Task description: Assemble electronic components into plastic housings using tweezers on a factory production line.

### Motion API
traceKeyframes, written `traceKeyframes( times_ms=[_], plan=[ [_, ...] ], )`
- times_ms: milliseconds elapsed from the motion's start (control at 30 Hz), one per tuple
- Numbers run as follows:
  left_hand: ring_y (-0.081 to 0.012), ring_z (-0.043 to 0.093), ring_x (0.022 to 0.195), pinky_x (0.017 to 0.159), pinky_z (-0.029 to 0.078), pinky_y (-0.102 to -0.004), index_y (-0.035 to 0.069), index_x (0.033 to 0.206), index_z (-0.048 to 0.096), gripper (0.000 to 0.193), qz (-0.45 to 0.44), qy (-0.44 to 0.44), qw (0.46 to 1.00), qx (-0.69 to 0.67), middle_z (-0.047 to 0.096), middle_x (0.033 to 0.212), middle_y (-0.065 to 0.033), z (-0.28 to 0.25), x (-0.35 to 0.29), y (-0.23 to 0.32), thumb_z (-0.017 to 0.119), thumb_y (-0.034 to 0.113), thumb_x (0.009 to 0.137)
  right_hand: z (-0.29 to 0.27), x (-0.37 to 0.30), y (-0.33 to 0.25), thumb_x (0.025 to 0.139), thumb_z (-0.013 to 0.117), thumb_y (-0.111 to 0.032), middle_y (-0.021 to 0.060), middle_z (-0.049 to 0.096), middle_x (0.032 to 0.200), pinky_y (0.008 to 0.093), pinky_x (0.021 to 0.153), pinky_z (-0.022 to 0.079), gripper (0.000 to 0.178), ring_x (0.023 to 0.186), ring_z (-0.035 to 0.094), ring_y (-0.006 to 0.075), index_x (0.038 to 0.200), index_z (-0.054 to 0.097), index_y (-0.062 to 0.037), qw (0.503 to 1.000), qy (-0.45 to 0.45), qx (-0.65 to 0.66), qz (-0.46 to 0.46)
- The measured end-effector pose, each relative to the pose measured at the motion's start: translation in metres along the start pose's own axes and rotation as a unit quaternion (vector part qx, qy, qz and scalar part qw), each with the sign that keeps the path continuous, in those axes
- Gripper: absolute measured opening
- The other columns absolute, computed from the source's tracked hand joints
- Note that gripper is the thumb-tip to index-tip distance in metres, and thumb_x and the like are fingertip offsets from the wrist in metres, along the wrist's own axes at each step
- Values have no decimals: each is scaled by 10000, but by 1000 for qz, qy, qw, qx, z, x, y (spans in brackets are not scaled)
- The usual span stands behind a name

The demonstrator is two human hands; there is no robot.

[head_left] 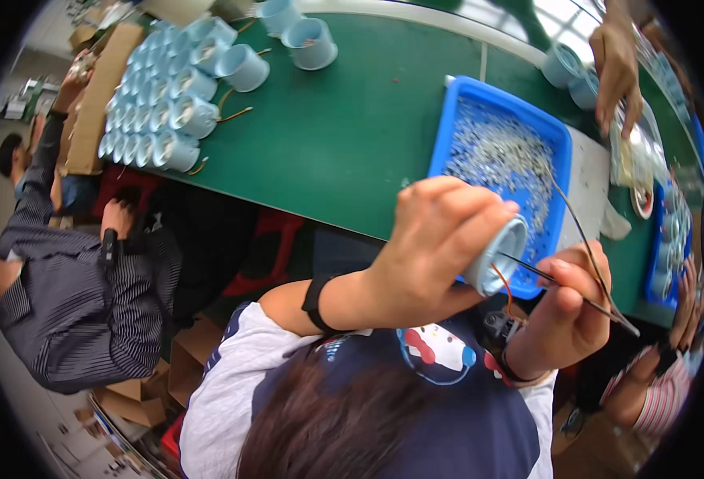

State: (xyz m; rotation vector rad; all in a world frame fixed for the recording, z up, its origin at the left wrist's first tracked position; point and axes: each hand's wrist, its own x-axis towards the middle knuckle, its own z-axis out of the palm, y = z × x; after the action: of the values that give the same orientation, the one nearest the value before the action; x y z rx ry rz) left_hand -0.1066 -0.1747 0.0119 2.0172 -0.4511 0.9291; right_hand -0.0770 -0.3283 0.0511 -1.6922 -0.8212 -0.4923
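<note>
My left hand (440, 239) is closed around a light blue plastic cup (483, 275), tilted so that its opening faces my right hand. An orange wire (502, 275) comes out of the cup's opening and hangs down. Between the fingertips of my right hand (567, 315) is a pair of dark metal tweezers (599, 307). One thin arm of the tweezers reaches into the cup; the other stands widely apart from it, over the tray. Under and beyond my hands lies a blue tray (446, 120) with many tiny pale and dark pieces (503, 148), too small to make out.
Rows of light blue cups (160, 116), some trailing wires, stand at the left beside a cardboard strip (100, 104). Two more cups stand at the far edge of the green table (368, 104). Another person's hand (619, 76) reaches in at far right, near a clear container (635, 152).
</note>
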Motion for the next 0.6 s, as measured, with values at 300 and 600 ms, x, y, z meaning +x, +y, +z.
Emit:
traceKeyframes(
  times_ms=[300, 600],
  plan=[
    [-294, 566, 795, 667, 479, -353, -48, 1082, 468, 657, 0, -55, 993, -103, 533, 957, -166, 3, 2, 15, 779, 171, 547, -15, -3, 6, 897, 428, -240, 128, 529, 630, 185, 427, 272, 318, 482, 354, 83, 780, 518, 43, 965, -7, 204, 162],
    [-290, 548, 836, 677, 475, -351, -48, 1126, 435, 723, 19, -141, 971, -190, 523, 983, -185, -2, 6, 15, 777, 152, 521, -39, 2, 13, 923, 357, -253, 132, 520, 628, 184, 388, 271, 347, 467, 361, 89, 838, 501, 52, 933, 112, 269, 210]
  ],
)
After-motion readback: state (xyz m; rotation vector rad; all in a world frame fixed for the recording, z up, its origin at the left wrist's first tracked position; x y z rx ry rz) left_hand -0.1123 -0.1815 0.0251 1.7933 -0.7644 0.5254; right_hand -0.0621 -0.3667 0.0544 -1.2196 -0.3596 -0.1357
